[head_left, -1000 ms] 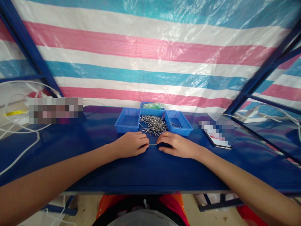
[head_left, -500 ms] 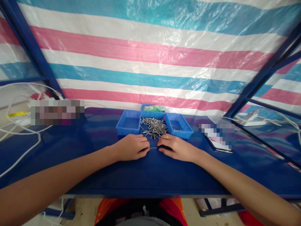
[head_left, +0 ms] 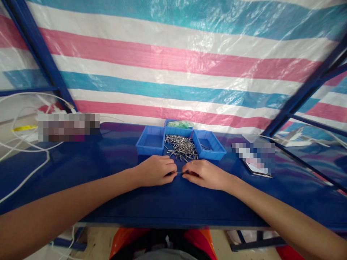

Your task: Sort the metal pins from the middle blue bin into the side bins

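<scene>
A thin metal pin (head_left: 180,173) spans the small gap between my hands, just above the blue table. My left hand (head_left: 158,170) is closed in a pinch on its left end. The fingertips of my right hand (head_left: 207,174) close on its right end; a ring shows on one finger. Beyond the hands lies a loose pile of silver metal pins (head_left: 182,146), some with a thicker part. Their exact kind is too small to tell. How much of the held pin sits inside my fingers is hidden.
Flanking the pile are a left blue bin (head_left: 150,150) and a right blue bin (head_left: 214,154) with a few pins. Behind stands a bin with a green plastic bag (head_left: 179,124). A phone (head_left: 258,169) lies right; white cables (head_left: 46,162) run left. Striped sheeting (head_left: 173,65) hangs behind.
My left hand has come closer to my right hand, so less of the pin shows between them. The right fingertips have drawn in on the pin. The view has shifted slightly.
</scene>
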The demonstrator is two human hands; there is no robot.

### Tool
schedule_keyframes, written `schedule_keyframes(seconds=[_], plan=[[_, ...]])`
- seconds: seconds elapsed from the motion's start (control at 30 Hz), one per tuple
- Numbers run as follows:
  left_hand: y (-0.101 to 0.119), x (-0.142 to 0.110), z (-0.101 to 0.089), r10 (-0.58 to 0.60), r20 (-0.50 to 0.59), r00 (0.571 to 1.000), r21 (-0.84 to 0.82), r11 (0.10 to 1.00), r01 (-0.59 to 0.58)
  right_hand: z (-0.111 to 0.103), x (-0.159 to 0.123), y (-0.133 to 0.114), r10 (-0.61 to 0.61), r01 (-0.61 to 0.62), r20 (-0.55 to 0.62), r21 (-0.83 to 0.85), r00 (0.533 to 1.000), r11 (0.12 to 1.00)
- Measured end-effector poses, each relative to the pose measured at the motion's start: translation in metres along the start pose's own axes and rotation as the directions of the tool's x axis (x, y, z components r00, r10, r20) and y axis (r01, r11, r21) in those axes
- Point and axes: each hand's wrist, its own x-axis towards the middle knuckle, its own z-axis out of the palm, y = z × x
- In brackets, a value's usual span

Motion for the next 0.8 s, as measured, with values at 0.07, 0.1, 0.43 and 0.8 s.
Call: schedule_keyframes(seconds=[0.07,0.1,0.43,0.8], plan=[[-0.0005,-0.0005,-0.0001,-0.007,0.005,1.0,0.008,1.0,0.007,0.0007,-0.0012,0.0019,-0.003,0.003,0.001,-0.001,1.0,1.0],[-0.0007,-0.0007,-0.0004,-0.01,0.009,1.0,0.014,1.0,0.009,0.0008,-0.0018,0.0028,-0.003,0.003,0.002,-0.005,1.0,1.0],[-0.0013,-0.0014,-0.0036,-0.004,0.034,0.999,-0.015,1.0,0.004,-0.002,-0.0031,0.006,0.009,-0.009,0.021,-0.013,1.0,1.0],[-0.0036,-0.001,0.0006,-0.02,0.017,1.0,-0.039,0.999,0.02,-0.0016,-0.0031,0.0043,0.009,-0.009,0.018,0.001,1.0,1.0]])
